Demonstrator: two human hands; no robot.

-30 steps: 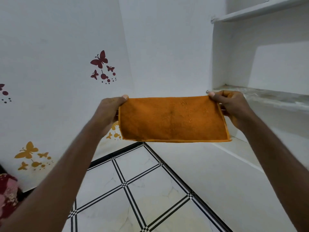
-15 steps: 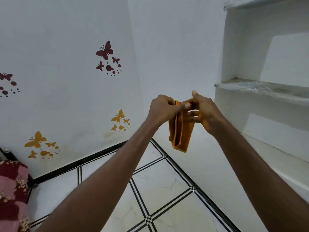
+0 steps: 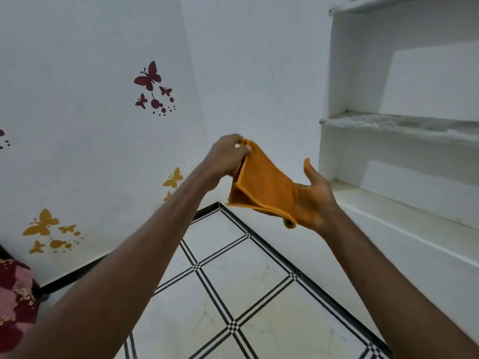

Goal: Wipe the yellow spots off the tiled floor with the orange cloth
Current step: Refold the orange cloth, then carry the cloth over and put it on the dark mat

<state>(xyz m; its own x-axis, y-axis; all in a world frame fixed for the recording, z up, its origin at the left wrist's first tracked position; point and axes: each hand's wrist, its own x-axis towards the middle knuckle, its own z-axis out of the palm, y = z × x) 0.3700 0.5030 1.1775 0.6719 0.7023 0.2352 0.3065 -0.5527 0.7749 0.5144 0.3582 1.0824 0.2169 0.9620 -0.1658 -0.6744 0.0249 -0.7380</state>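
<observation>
The orange cloth (image 3: 261, 187) is being held folded in the air, above the corner of the tiled floor (image 3: 233, 294) and in front of the white walls. Its upper corner is being pinched between the thumb and curled fingers of the left hand (image 3: 225, 158), while its lower end is being supported on the right hand (image 3: 315, 200), whose palm is being turned upward with the thumb raised and the fingers hidden beneath the fabric; whether those fingers are being curled cannot be told. The long axis of the cloth is being tilted, running from the upper left down to the lower right, with the folded layers being shown open along the lower left edge. No yellow spots can be made out clearly on the tiles, which are being crossed by black lines. Butterfly stickers (image 3: 151, 86) are being shown on the left wall, white shelves (image 3: 399, 123) at the right, and a red floral fabric (image 3: 15, 301) at the lower left.
</observation>
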